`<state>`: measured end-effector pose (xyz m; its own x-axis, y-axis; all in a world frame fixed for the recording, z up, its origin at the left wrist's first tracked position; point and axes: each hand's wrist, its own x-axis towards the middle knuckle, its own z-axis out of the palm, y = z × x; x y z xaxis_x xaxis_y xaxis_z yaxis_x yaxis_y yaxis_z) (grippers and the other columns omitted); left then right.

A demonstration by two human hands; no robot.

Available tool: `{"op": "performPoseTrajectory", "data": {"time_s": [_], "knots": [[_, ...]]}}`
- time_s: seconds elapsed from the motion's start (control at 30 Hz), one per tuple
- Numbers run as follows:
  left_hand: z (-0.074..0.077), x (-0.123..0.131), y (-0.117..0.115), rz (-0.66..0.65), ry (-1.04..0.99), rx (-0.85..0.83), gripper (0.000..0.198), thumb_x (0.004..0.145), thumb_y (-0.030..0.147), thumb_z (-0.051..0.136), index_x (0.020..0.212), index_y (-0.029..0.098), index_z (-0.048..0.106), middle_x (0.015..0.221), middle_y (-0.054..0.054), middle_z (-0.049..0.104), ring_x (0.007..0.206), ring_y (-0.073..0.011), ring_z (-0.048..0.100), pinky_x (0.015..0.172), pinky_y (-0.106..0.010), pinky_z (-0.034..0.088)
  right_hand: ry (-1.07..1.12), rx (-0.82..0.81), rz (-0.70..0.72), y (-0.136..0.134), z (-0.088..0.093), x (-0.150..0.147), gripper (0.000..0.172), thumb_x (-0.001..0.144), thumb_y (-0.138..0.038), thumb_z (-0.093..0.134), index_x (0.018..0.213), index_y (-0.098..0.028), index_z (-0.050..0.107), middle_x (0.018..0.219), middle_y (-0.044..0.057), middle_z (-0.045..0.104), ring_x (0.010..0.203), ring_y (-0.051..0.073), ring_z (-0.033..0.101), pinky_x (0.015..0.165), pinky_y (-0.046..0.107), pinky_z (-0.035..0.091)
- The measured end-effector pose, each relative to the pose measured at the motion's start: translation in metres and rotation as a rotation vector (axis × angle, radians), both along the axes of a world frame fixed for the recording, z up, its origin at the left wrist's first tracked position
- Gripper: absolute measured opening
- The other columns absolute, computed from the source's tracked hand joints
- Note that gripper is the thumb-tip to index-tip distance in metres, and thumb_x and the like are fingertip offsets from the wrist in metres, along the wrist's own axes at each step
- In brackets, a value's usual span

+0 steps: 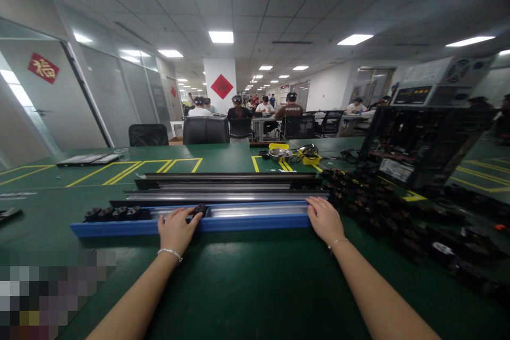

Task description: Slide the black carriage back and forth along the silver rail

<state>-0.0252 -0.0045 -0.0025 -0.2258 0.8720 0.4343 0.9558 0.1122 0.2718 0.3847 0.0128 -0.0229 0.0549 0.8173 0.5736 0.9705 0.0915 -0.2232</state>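
A long blue channel-shaped rail (255, 223) with a silvery inner strip lies crosswise in front of me. Several small black modules (119, 214) sit in a row in its left part. My left hand (177, 228) reaches over the rail and closes on one more black module (201, 209), thumb against its near side; the fingertips are partly hidden. At the right end, my right hand (324, 219) grips the rail, with its fingers bent over the far side. Just behind lie dark rails (227, 196) with silvery strips, parallel to the blue one.
Heaped black modules (398, 218) cover the table's right side. Behind them stands an open computer case (422, 143). Farther back are a metal bowl (280, 153), cables and yellow items. A flat panel (90, 159) lies at left. People (237, 109) sit at far tables.
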Motion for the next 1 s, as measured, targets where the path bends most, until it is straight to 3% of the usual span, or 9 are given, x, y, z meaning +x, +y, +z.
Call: {"op": "performPoseTrajectory", "data": {"time_s": [1.0], "knots": [[-0.0010, 0.0063, -0.0008, -0.109, 0.004, 0.023, 0.028, 0.082, 0.040, 0.046, 0.096, 0.029, 0.068, 0.104, -0.004, 0.068, 0.112, -0.0225, 0.051, 0.099, -0.048, 0.023, 0.004, 0.008, -0.003, -0.0011, 0.0008, -0.0007, 0.039, 0.083, -0.026, 0.035, 0.107, -0.017, 0.064, 0.116, 0.005, 0.061, 0.115, 0.021, 0.047, 0.098, 0.037, 0.035]]}}
